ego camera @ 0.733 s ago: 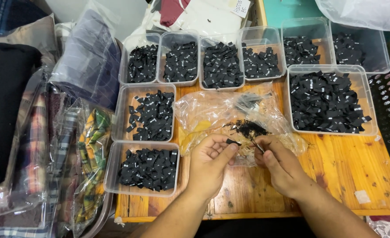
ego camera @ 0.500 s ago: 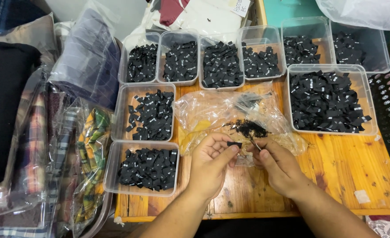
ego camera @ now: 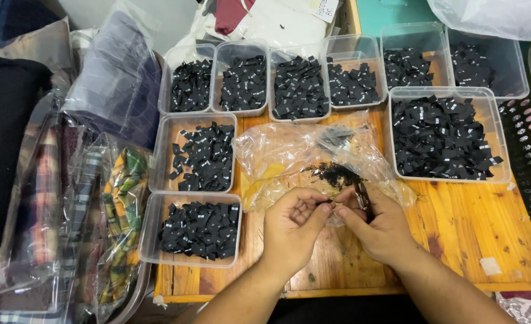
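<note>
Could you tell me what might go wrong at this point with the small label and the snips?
The right hand holds small snips close to the left hand fingertips pinching a small black label, so a nick seems possible. The clear plastic bag of loose black scraps lies right beside the hands; a nudge could scatter them over the wooden table.

blk labels (ego camera: 439, 135), clear tubs (ego camera: 157, 207), orange wood table (ego camera: 487, 222), green plaid cloth (ego camera: 124, 180)
</note>
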